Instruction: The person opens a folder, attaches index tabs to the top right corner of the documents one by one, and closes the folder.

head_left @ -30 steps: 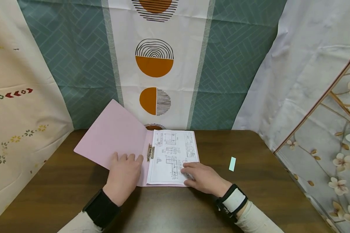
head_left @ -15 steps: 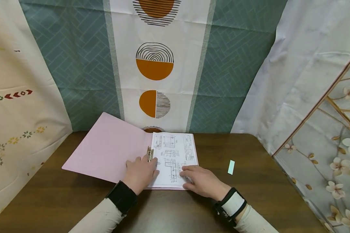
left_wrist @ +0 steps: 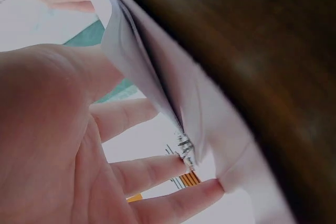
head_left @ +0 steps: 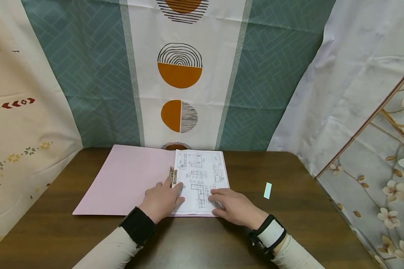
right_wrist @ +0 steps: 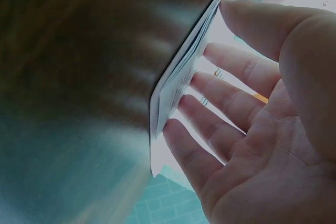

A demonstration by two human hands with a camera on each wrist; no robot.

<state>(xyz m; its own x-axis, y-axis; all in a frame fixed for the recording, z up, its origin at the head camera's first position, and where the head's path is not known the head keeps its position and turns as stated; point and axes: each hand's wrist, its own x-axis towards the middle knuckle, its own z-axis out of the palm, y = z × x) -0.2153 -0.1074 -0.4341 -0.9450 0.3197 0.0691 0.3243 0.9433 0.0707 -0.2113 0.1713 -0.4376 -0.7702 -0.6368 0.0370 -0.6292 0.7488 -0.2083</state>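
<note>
A dark brown wooden desk [head_left: 306, 220] holds an open pale pink card folder [head_left: 128, 183], lying flat near the middle of the desk's far edge. Its left cover spreads toward the desk's left side. On its right half sits a white sheet printed with black technical drawings [head_left: 202, 175], held by a small metal clip [head_left: 173, 175] at the fold. The left hand [head_left: 161, 200] rests on the folder beside the clip, fingers loosely straight, touching the sheet's left edge and grasping nothing. The right hand [head_left: 235, 205] lies flat on the sheet's near right corner, fingers extended, pressing it down. A small pale green paper strip [head_left: 268, 190] lies right of the folder, apart from it.
</note>
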